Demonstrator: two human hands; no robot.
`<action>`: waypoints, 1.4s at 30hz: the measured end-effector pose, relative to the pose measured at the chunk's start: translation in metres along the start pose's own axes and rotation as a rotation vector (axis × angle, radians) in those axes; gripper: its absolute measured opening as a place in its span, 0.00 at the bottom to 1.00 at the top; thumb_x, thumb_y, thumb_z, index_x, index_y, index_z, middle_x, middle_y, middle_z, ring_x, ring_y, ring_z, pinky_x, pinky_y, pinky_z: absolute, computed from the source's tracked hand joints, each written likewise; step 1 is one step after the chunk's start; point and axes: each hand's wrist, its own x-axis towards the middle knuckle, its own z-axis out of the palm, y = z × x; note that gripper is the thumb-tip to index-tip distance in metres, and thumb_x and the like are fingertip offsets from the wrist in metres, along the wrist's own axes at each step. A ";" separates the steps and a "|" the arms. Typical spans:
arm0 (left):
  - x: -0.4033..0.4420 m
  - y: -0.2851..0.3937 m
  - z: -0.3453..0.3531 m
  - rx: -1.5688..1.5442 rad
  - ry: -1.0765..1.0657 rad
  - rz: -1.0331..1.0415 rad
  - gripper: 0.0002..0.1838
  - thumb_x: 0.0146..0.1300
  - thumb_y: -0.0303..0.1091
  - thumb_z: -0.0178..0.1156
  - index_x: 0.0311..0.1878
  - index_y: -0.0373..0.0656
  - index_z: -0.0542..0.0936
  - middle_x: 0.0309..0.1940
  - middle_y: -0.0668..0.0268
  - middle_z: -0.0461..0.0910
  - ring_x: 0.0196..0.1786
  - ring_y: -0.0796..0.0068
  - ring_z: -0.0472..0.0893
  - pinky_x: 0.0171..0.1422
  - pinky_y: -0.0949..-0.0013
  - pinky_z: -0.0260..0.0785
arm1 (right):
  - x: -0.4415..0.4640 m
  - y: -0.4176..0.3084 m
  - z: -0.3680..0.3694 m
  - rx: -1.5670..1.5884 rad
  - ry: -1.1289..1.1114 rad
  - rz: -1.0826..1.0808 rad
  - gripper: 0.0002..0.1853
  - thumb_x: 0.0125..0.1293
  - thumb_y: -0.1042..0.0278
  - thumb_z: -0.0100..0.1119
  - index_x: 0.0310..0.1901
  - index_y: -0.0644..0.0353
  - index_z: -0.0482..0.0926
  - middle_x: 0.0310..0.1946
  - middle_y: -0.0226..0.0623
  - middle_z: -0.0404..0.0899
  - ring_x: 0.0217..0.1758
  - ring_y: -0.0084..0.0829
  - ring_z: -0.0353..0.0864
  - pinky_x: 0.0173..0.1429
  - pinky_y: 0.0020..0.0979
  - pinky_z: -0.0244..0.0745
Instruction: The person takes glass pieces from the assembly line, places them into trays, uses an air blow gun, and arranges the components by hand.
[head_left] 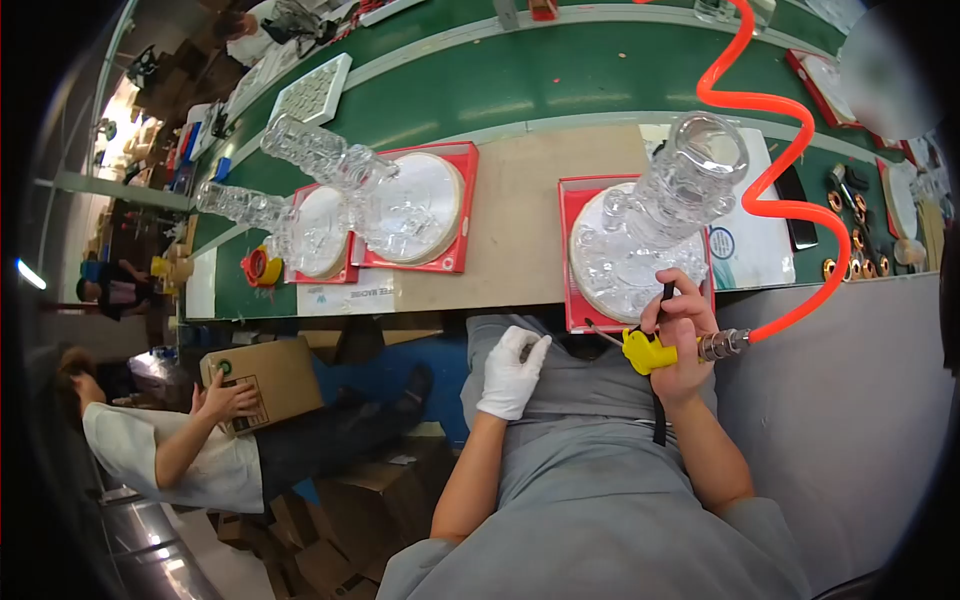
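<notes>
My right hand point(684, 345), bare, is wrapped round a yellow air blow gun point(648, 352) with a black lever. Its thin nozzle points left, just in front of a red box tray point(577, 310). On that tray stands a tall clear glass piece point(672, 195) on a round white disc. An orange coiled hose point(800, 210) runs from the gun's metal coupling up over the table. My left hand point(513, 373), in a white glove, rests near my lap with thumb and fingers curled together; whatever lies between them is too small to name.
Two more red trays point(466, 200) hold clear glass pieces at the left, beside yellow-red tape rolls point(262, 267). Black-handled tools and copper-coloured rings point(858, 215) lie at the right. At the lower left a person carries a cardboard box point(275, 375) near stacked cartons point(370, 490).
</notes>
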 end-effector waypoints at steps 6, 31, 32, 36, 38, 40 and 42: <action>-0.007 0.036 0.045 0.028 0.008 0.263 0.08 0.63 0.32 0.67 0.31 0.41 0.79 0.37 0.61 0.80 0.30 0.59 0.81 0.34 0.61 0.73 | 0.000 -0.057 -0.043 -0.107 0.022 -0.058 0.13 0.75 0.65 0.50 0.51 0.65 0.74 0.65 0.57 0.66 0.39 0.27 0.77 0.47 0.29 0.75; -0.010 0.066 0.073 0.452 -0.031 0.634 0.08 0.52 0.33 0.72 0.27 0.47 0.81 0.46 0.67 0.84 0.44 0.60 0.80 0.48 0.57 0.71 | 0.129 -0.072 -0.107 -0.284 0.141 -0.250 0.08 0.72 0.77 0.52 0.46 0.69 0.79 0.57 0.51 0.77 0.31 0.19 0.76 0.38 0.23 0.70; -0.010 0.067 0.073 0.445 -0.029 0.657 0.08 0.52 0.33 0.72 0.27 0.46 0.80 0.45 0.67 0.84 0.44 0.60 0.80 0.48 0.57 0.71 | 0.134 -0.067 -0.110 -0.294 0.146 -0.257 0.08 0.72 0.77 0.52 0.46 0.69 0.79 0.56 0.51 0.78 0.31 0.19 0.76 0.38 0.23 0.70; -0.003 0.070 0.078 0.394 -0.027 0.742 0.08 0.53 0.33 0.71 0.29 0.45 0.80 0.44 0.65 0.83 0.46 0.58 0.81 0.50 0.55 0.72 | 0.159 -0.055 -0.110 -0.285 0.172 -0.260 0.07 0.72 0.74 0.54 0.43 0.69 0.80 0.52 0.49 0.80 0.29 0.18 0.76 0.36 0.23 0.69; 0.000 0.065 0.086 0.361 -0.055 0.755 0.08 0.54 0.32 0.71 0.30 0.44 0.80 0.44 0.63 0.82 0.47 0.58 0.80 0.50 0.54 0.72 | 0.174 -0.047 -0.109 -0.275 0.176 -0.245 0.07 0.73 0.72 0.55 0.42 0.67 0.80 0.51 0.46 0.80 0.29 0.17 0.76 0.35 0.22 0.69; 0.000 0.059 0.092 0.342 -0.104 0.739 0.08 0.55 0.32 0.71 0.32 0.43 0.80 0.44 0.62 0.81 0.47 0.58 0.80 0.50 0.53 0.73 | 0.186 -0.040 -0.102 -0.212 0.161 -0.223 0.07 0.73 0.72 0.56 0.42 0.67 0.80 0.51 0.44 0.81 0.29 0.18 0.76 0.34 0.22 0.69; 0.002 0.056 0.098 0.360 -0.100 0.756 0.09 0.54 0.33 0.71 0.31 0.44 0.80 0.43 0.62 0.81 0.46 0.57 0.80 0.48 0.54 0.73 | 0.199 -0.032 -0.093 -0.155 0.163 -0.187 0.07 0.73 0.71 0.57 0.42 0.67 0.80 0.51 0.41 0.81 0.28 0.18 0.77 0.33 0.22 0.69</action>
